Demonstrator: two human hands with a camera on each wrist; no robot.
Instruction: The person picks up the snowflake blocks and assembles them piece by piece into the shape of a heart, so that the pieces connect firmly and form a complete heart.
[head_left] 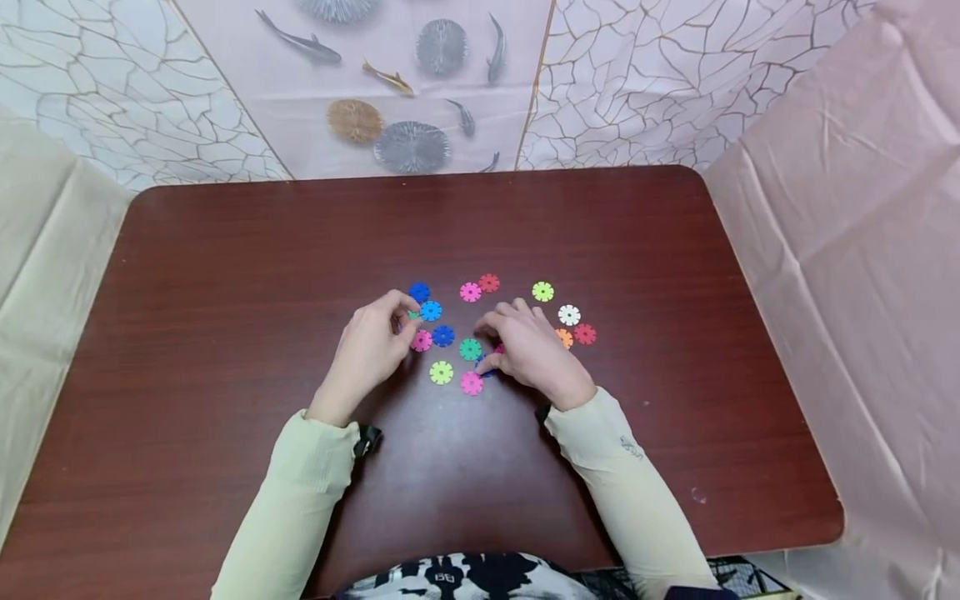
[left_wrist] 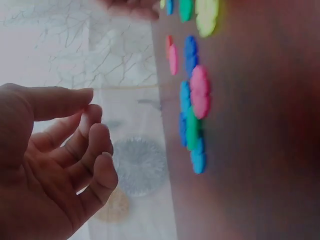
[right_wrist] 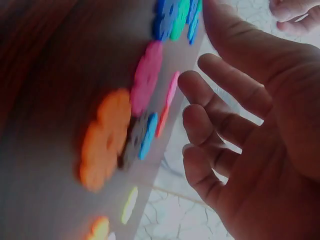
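— Sleeves first, pale yellow-green, both forearms lying on the dark bench (head_left: 225, 333). What is the left hand (head_left: 369, 346) doing?

— Fingers loosely curled, gripping nothing; its fingertips sit beside a light blue disc (head_left: 431, 311) and a pink disc (head_left: 422, 340).

— And the right hand (head_left: 531, 348)?

— Lying relaxed, palm down over the pile, thumb touching a small blue disc (head_left: 486, 371), not grasping it. A green disc (head_left: 470, 349) lies between the hands, another pink disc (head_left: 471, 382) just below it.

— The others?

— Scattered near: white disc (head_left: 569, 315), red disc (head_left: 585, 334), lime disc (head_left: 543, 291).

Head view looks down; both wrist views, close and sideways, share the discs (head_left: 470, 349).
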